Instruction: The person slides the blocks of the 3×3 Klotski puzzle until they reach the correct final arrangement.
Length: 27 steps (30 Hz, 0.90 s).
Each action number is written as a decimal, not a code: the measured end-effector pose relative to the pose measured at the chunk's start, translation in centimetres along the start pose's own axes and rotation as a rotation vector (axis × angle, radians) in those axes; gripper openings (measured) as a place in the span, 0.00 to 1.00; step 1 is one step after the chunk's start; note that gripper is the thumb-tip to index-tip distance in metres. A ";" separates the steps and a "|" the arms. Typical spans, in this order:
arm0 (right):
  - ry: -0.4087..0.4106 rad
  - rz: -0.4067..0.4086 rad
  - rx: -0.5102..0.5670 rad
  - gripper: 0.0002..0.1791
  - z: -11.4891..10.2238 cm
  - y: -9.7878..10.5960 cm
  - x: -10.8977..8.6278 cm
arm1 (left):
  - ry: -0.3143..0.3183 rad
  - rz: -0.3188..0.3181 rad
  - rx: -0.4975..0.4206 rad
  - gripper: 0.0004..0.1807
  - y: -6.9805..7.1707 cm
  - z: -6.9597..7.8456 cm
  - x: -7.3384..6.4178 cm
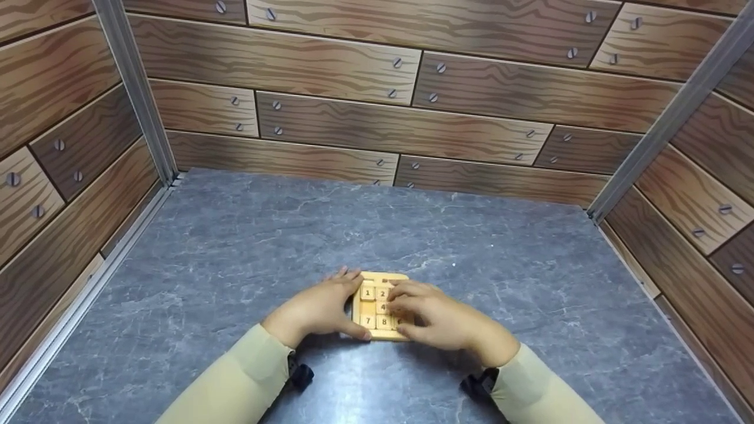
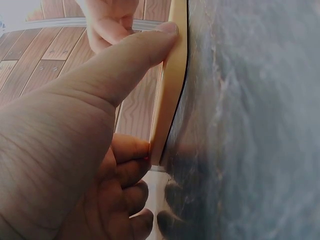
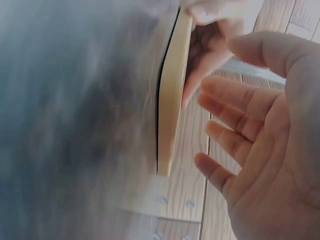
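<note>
A wooden number sliding puzzle [image 1: 386, 334] lies flat on the table in the head view. Tiles 1, 2, 4, 7 and 8 show, with a 6 partly covered by the right hand; bare wood is visible left of tile 4. My left hand [image 1: 318, 307] holds the puzzle's left side, thumb at the near corner and fingers at the far one. Over the right part hovers my right hand [image 1: 442, 321], its fingers loosely bent above the tiles and hiding the right column. In the right wrist view its fingers [image 3: 235, 110] are spread apart, off the puzzle's edge [image 3: 172, 100].
The grey marbled table [image 1: 294, 224] extends around the puzzle. Wood-plank-patterned walls [image 1: 330, 118] stand at the back and both sides, with metal posts [image 1: 138, 88] at the corners. Black wrist straps [image 1: 301, 377] sit below the pale sleeves [image 1: 230, 377].
</note>
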State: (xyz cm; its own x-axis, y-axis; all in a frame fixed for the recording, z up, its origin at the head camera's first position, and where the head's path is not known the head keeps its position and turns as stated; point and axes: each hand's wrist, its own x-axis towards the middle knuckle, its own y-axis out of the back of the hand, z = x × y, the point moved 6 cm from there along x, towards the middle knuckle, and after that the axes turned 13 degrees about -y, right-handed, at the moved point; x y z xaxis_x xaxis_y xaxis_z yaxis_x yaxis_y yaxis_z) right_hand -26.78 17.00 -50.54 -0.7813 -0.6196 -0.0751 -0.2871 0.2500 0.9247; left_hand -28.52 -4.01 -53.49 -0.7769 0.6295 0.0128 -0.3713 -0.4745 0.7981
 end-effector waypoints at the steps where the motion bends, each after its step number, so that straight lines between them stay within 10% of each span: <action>1: -0.006 0.011 -0.004 0.24 0.2 0.2 0.0 | 0.002 -0.002 0.001 0.72 0.0 0.0 0.0; 27: -0.044 -0.112 -0.083 0.37 -0.7 -1.2 1.2 | 0.003 0.008 0.002 0.71 0.1 0.2 0.0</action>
State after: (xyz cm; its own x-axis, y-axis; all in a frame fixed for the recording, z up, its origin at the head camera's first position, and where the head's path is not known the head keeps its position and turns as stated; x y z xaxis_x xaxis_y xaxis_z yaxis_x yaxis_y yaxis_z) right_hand -26.97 15.44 -51.45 -0.7710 -0.6066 -0.1939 -0.3282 0.1175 0.9372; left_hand -28.43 -3.98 -53.28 -0.7812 0.6241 0.0174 -0.3644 -0.4784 0.7989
